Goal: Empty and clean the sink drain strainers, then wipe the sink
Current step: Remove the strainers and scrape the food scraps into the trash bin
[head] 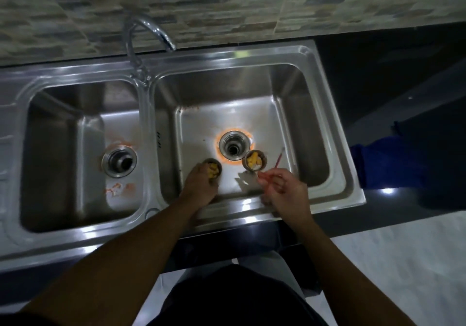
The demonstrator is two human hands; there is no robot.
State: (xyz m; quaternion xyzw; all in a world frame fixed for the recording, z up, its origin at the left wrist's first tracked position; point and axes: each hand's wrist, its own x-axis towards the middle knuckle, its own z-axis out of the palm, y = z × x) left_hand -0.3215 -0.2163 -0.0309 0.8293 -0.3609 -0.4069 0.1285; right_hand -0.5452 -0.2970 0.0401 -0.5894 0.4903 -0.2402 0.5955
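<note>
Two metal drain strainers sit on the floor of the right basin [252, 114], both holding yellow food scraps. My left hand [199, 184] grips the left strainer [214, 168]. The other strainer [255, 162] stands free beside the open drain hole [234, 146], which has an orange ring of residue. My right hand [285, 187] pinches a thin red stick-like tool [278, 160] whose tip points up past the right strainer. The left basin [75, 154] has its own open drain [119, 162] and orange stains near it.
A chrome faucet [148, 35] arches over the divider between the basins. A blue cloth [383, 162] lies on the dark counter to the right of the sink. A stone-tile wall runs behind.
</note>
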